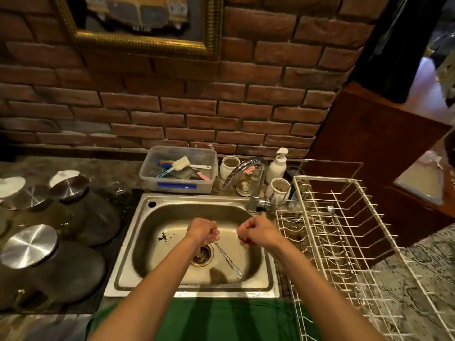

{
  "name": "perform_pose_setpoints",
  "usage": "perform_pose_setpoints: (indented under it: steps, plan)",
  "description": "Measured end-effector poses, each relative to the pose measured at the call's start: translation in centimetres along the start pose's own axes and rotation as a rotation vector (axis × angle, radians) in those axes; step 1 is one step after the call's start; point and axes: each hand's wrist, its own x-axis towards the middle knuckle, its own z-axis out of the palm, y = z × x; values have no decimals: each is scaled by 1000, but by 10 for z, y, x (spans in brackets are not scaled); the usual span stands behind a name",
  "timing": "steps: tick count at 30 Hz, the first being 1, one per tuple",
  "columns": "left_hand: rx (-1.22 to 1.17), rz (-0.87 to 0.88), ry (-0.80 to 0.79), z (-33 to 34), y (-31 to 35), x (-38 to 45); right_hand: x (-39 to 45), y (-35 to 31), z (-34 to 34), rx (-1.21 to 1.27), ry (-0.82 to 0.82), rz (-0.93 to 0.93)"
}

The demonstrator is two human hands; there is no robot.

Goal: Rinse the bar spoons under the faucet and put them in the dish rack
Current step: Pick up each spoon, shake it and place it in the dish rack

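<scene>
The left hand [203,231] grasps a bar spoon [227,259] over the sink [138,242] drain; the right hand [256,232] is clenched, empty. Wet metal could slip before the dish rack [344,242], right.

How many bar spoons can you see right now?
2. One twisted-handle metal bar spoon is gripped by the left hand over the steel sink; another lies in the white wire dish rack. Others could be hidden.
</scene>
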Motion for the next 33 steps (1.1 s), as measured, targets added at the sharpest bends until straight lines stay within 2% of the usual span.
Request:
perform_pose_setpoints:
  steps: [3, 10, 14, 17, 18, 21, 23, 25, 29, 33]
  plan:
    - [-68, -78, 15, -16, -18, 24, 34, 16, 24, 10, -6, 87]
    - [-189, -315, 21, -32, -56, 80, 110, 69, 55, -147, 43, 262]
    - [-215, -389, 24, -36, -81, 116, 155, 96, 68, -197, 31, 333]
    - [-337, -438, 12, -27, -95, 144, 182, 113, 72, -243, -5, 352]
    - [-329, -451, 55, -28, -101, 154, 192, 120, 74, -275, -18, 365]
    - [-357, -528, -9, -20, -115, 172, 216, 140, 80, -369, -19, 377]
    - [-282, -571, -12, -13, -127, 186, 229, 153, 88, -398, -16, 394]
    - [-331, -592, -61, -7, -131, 192, 238, 163, 94, -441, 3, 407]
    - [-280, -639, -40, 4, -145, 214, 250, 183, 103, -436, 84, 459]
    - [-250, -680, -23, 15, -154, 229, 251, 198, 107, -396, 93, 482]
